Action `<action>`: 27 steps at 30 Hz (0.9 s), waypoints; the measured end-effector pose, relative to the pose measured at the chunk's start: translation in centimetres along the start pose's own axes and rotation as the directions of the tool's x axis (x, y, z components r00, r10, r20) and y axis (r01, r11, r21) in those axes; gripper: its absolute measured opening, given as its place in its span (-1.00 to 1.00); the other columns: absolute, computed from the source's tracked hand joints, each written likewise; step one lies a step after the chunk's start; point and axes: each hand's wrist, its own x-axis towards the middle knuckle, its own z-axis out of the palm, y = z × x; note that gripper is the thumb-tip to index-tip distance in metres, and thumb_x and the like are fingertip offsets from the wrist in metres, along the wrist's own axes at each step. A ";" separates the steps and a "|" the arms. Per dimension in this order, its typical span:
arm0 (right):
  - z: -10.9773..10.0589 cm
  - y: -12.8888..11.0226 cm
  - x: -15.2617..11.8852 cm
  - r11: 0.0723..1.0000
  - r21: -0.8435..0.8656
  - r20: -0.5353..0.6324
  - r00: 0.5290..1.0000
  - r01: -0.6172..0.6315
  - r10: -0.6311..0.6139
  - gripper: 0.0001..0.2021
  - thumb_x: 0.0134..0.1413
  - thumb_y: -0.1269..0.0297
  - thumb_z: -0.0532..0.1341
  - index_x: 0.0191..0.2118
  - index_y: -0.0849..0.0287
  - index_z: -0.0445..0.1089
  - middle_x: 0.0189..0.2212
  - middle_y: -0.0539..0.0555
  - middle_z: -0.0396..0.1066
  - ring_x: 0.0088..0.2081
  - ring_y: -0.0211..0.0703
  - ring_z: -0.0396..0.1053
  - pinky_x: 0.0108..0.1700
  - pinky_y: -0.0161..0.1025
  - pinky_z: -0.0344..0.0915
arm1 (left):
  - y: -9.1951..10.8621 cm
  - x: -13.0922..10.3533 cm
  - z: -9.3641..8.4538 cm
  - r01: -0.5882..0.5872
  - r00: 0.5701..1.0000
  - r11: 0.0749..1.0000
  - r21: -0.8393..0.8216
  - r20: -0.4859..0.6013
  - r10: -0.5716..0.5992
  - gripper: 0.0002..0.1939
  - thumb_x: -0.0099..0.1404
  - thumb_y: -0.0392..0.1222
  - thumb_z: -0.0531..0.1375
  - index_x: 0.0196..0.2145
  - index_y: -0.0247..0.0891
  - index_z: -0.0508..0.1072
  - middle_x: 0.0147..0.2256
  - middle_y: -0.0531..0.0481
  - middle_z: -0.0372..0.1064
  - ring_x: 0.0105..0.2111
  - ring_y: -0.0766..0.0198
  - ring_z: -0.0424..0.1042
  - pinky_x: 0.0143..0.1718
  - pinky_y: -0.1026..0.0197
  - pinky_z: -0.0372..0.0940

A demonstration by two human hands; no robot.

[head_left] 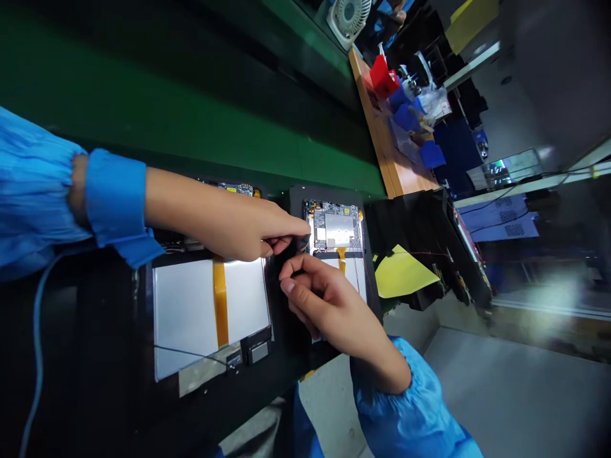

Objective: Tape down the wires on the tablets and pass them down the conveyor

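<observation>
My left hand (233,222) reaches in from the left, over the upper part of a nearer opened tablet (181,305). Its index finger points at the left edge of a second opened tablet (341,229), while the other fingers curl under. A small dark patch shows by its fingertips; I cannot tell what it is. My right hand (324,299) is closed, thumb and index finger drawn together at the second tablet's lower left. Whatever it may hold is too small to make out. The second tablet shows a circuit board, a silver shield and an orange ribbon cable (342,259).
A green work surface (214,121) runs behind the tablets. To the right are a yellow paper (403,273) and stacked black trays (458,254). Farther back are a wooden bench (382,140) with red and blue bins, and a white fan (350,19). A blue cord (39,343) hangs at left.
</observation>
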 end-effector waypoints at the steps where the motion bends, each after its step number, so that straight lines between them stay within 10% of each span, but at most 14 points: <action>1: 0.1 0.0 0.0 1.000 -0.015 0.007 1.000 -0.022 0.022 -0.80 0.47 0.13 0.34 -0.13 0.07 0.33 -0.59 -0.26 0.24 -0.65 -0.37 0.09 -0.63 -0.43 0.07 | -0.2 0.1 0.0 -0.018 1.000 1.000 0.000 -0.002 0.018 -0.73 0.39 -0.51 0.21 -0.27 -0.12 0.33 -0.27 0.03 0.53 -0.30 0.15 0.50 -0.32 0.16 0.24; 27: 1.1 0.9 -0.3 0.983 0.163 -0.009 0.997 -0.079 0.082 -0.62 0.44 -0.08 0.37 -0.13 0.02 0.20 -0.60 -0.29 0.24 -0.62 -0.38 0.05 -0.51 -0.40 0.44 | -0.5 0.2 -1.5 -0.142 0.989 0.989 -0.031 -0.041 0.141 -0.77 0.31 -0.49 0.29 -0.34 -0.16 0.46 -0.35 0.11 0.63 -0.39 0.26 0.56 -0.38 0.29 0.22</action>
